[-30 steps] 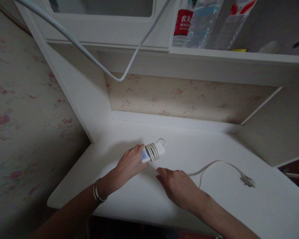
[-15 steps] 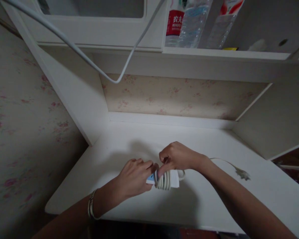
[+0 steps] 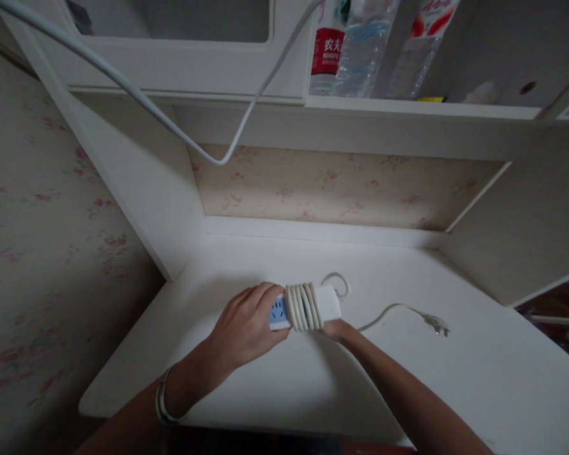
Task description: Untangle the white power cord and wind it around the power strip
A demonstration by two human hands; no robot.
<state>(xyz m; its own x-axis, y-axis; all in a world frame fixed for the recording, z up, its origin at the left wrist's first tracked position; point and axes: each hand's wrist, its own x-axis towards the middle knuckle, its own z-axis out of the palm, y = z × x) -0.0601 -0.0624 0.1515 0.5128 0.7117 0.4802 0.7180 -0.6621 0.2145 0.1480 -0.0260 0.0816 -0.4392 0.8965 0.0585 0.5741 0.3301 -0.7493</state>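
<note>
My left hand (image 3: 249, 325) is closed around the left end of a white power strip (image 3: 330, 303). Its blue socket face (image 3: 279, 311) shows beside my fingers. Several turns of an off-white power cord (image 3: 304, 307) wrap round the strip's middle. My right hand (image 3: 334, 330) is under the strip's right part; its fingers are hidden behind it, so I cannot see what they hold. A loop of cord (image 3: 344, 278) curves off the right end. Beyond my right wrist, more cord leads to a plug (image 3: 437, 324) on the white desk (image 3: 256, 385).
A white cable (image 3: 222, 158) hangs across the upper left. Plastic bottles (image 3: 365, 50) stand on the shelf (image 3: 422, 110) above the desk. A side panel (image 3: 133, 177) rises at the left, and floral wallpaper (image 3: 322, 183) covers the back.
My right hand has moved from above the wraps to underneath the strip. The strip has risen in view and turned its sockets towards me. The plug has slid left.
</note>
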